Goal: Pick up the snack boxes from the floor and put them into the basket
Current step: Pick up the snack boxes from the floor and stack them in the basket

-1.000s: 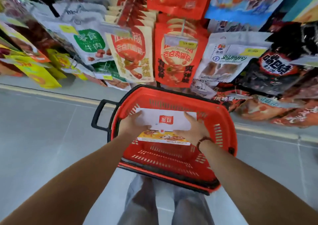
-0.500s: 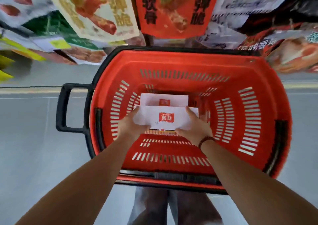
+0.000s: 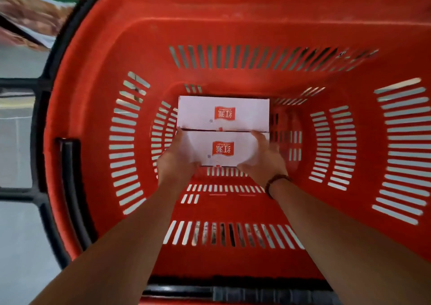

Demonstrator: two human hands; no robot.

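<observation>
Currently I see the red basket (image 3: 233, 24) filling most of the frame, with both hands reaching down into it. The left hand (image 3: 177, 162) grips the left end of the near snack box (image 3: 221, 150) and the right hand (image 3: 263, 160) grips its right end. The fingers (image 3: 257, 139) of each hand lie over the white top face, with the thumbs at the near edge. This box sits at frame centre, low in the basket, its far edge against the far snack box (image 3: 224, 113), which lies flat on the basket bottom. I cannot tell whether the near box rests on the bottom. Both boxes show a red logo. A dark bracelet (image 3: 275, 181) circles the right wrist. Grey floor (image 3: 18, 246) shows at the left edge, and blurred snack packets (image 3: 30, 13) occupy the upper left.
</observation>
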